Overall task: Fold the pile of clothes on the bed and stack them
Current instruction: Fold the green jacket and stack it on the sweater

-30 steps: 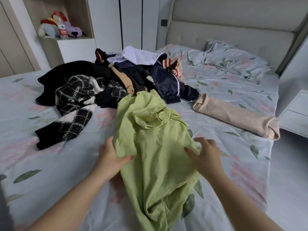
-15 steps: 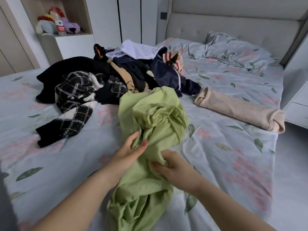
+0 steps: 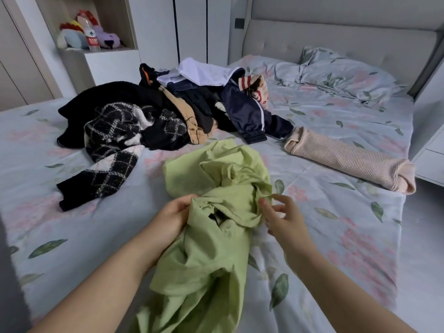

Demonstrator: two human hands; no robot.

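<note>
Left grip (image 3: pixel 175 217) clutches green shirt (image 3: pixel 216 260); right grip (image 3: pixel 283 219) at its edge, pinch unclear. One bottle (image 3: pixel 92 30), red label (image 3: pixel 92 41) unreadable.

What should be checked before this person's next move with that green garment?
1. Left hand grips the green garment: ok.
2. Right hand holds it too: cannot tell; its fingers are at the fabric's edge.
3. Garment lies flat for folding: not ok, bunched up.
4. Bare bed beside it to spread on: ok.
5. Pink ribbed garment lies apart from it: ok.
</note>
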